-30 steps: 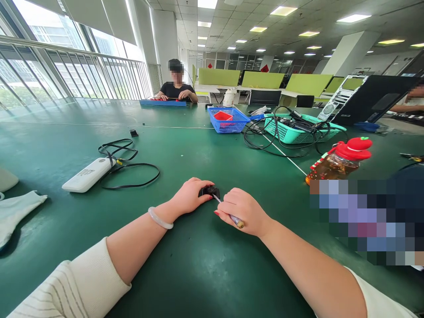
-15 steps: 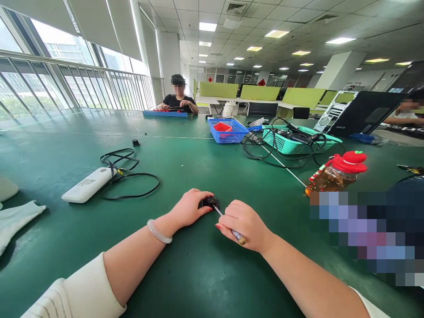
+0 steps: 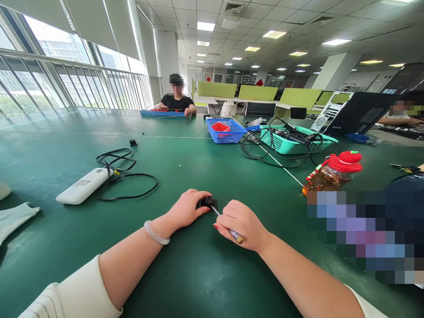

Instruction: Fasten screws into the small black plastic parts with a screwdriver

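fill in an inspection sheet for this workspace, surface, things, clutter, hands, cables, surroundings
Surface: dark green tabletop, a few small specks on it
Job things: small black part, partly hidden; slim tool, its tip at the part
Clutter: white device, pale cloth, blue basket with red container, teal basket, red-lidded bottle
Hands: left hand grips the part; right hand holds the tool
Cables: flat black cord looped at one end of the white device; dark cables in the teal basket, some draping over its side
Surroundings: a person across the tabletop; windows at left; light green partitions behind

A slim, metal-shafted tool (image 3: 236, 236) slants to a small black part (image 3: 208, 202) on the green table (image 3: 192, 274).
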### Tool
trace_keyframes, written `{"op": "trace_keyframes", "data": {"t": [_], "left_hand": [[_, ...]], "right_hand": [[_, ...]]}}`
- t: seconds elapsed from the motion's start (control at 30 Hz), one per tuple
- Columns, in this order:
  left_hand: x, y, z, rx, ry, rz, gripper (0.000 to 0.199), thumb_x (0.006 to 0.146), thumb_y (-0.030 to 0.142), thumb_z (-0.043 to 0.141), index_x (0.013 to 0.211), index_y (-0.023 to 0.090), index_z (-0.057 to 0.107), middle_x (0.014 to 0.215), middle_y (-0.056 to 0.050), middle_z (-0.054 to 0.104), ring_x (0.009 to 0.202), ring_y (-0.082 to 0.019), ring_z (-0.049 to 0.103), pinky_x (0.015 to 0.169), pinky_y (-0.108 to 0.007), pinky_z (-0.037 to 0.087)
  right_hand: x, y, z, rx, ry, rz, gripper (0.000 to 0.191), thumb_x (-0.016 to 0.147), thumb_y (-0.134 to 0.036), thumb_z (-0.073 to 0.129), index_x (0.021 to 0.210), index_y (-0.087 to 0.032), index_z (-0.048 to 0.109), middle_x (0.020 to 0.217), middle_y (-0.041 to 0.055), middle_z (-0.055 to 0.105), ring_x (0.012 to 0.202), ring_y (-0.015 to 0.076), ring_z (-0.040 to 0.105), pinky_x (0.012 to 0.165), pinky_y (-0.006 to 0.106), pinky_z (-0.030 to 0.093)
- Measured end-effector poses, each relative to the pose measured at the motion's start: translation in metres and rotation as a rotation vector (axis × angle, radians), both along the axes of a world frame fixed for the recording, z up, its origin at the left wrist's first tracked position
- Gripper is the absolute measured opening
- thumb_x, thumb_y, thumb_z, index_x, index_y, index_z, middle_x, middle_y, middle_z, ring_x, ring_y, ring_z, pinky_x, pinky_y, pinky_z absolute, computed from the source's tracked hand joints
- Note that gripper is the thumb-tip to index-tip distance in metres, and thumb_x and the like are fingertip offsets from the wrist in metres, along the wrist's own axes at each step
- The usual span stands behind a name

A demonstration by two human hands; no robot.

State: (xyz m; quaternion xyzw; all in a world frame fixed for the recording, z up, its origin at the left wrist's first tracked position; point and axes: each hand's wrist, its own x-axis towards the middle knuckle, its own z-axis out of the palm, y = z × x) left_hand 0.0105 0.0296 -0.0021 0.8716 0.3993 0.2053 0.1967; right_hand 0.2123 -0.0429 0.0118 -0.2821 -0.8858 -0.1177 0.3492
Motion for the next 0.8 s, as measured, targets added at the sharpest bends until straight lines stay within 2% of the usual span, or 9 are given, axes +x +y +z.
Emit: {"op": "trace_keyframes", "data": {"t": [0.37, 0.63, 0.8], "left_hand": [[0.0009, 0.002, -0.0001, 0.018, 0.01, -0.02, 0.038, 0.085, 0.033, 0.063, 0.123, 0.026, 0.061, 0.118, -0.004, 0.07, 0.112, -0.026, 0.058, 0.101, -0.043, 0.047], [0.0028, -0.001, 0.0038, -0.029, 0.039, 0.0, 0.044, 0.086, 0.033, 0.062, 0.128, 0.024, 0.059, 0.12, -0.005, 0.068, 0.116, -0.026, 0.055, 0.103, -0.042, 0.045], [0.0033, -0.0011, 0.004, -0.034, 0.037, 0.003, 0.043, 0.085, 0.034, 0.062, 0.128, 0.026, 0.058, 0.118, -0.004, 0.069, 0.115, -0.026, 0.056, 0.102, -0.042, 0.046]], "right_hand": [[0.0017, -0.0003, 0.0007, -0.01, -0.016, 0.002, 0.031, 0.096, -0.022, 0.048, 0.066, -0.02, 0.056, 0.061, -0.0017, 0.043, 0.058, 0.0136, 0.034, 0.062, 0.027, 0.032], [0.0021, -0.0004, 0.0008, 0.007, 0.008, 0.024, 0.031, 0.096, -0.022, 0.048, 0.066, -0.02, 0.056, 0.06, -0.0014, 0.044, 0.058, 0.0138, 0.034, 0.061, 0.027, 0.034], [0.0031, -0.0003, -0.0002, -0.002, -0.005, 0.002, 0.028, 0.095, -0.021, 0.049, 0.068, -0.02, 0.056, 0.061, -0.0016, 0.044, 0.058, 0.0136, 0.036, 0.062, 0.028, 0.033]]}}
